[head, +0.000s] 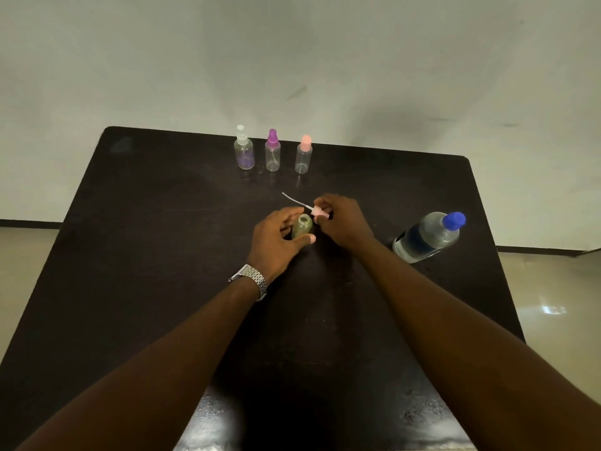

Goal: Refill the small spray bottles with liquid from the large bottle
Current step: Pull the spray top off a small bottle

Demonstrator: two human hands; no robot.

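Note:
My left hand (279,237) grips a small clear bottle (302,226) with its neck uncovered, upright on the dark table (146,255). Just right of it, my right hand (341,222) holds the pink spray head (320,213), whose thin dip tube (292,200) points up and left, outside the bottle. The large water bottle (429,237) with a blue cap (454,220) stands to the right, closed. Three small spray bottles stand in a row at the far edge: white-topped (244,153), purple-topped (272,153), pink-capped (304,155).
A metal watch (252,279) is on my left wrist. The table's far edge lies just behind the row of bottles, with a pale wall beyond. Light floor shows on both sides of the table.

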